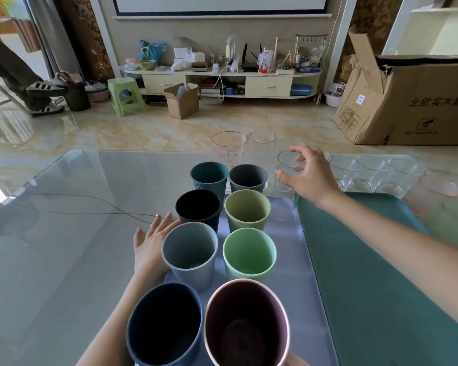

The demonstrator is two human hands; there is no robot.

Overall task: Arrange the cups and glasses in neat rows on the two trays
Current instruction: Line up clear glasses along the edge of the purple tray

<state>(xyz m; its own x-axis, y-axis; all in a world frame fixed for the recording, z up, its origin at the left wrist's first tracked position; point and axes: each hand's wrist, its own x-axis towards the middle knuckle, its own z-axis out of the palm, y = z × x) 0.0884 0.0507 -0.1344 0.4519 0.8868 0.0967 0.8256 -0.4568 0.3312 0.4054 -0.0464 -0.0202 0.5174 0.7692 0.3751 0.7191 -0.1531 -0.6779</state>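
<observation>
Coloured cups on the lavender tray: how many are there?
8, in two columns of four. Left column, far to near: teal, black, grey, navy. Right column: dark grey, olive, light green, maroon. None seems hidden.

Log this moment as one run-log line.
lavender plastic tray: coloured cups in two rows | green plastic tray: bare | right hand: open, reaching small clear drinking glass | left hand: flat beside grey ribbed cup

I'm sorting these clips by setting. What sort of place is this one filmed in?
Most likely a home living room: a low media cabinet cluttered with household odds and ends stands along the far wall, a green plastic stool sits on the polished tile floor, and opened cardboard boxes lie about.
</observation>
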